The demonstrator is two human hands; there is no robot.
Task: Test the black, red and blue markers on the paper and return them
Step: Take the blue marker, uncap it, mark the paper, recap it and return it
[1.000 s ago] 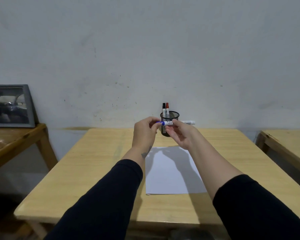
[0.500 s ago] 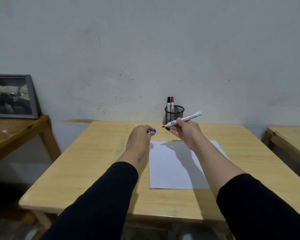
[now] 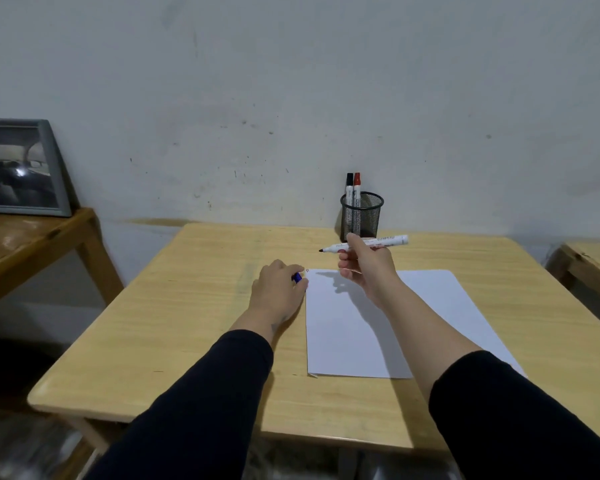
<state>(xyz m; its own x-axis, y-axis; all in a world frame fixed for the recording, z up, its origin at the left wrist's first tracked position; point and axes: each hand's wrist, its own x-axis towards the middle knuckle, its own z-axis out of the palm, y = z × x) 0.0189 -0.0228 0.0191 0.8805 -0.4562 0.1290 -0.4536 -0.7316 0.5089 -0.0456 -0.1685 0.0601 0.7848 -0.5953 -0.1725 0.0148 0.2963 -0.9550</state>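
Wooden table (image 3: 194, 306): right hand (image 3: 366, 268) pinches the uncapped blue marker (image 3: 371, 243), left hand (image 3: 278, 292) curls round its cap (image 3: 296, 277); tip should meet paper (image 3: 378, 334) lightly.

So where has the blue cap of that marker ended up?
In the head view the blue cap is pinched in the left hand, low over the table beside the paper's top-left corner.

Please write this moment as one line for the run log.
step: blue test | right hand: holds uncapped marker above paper | left hand: holds blue cap | cup: black, red markers
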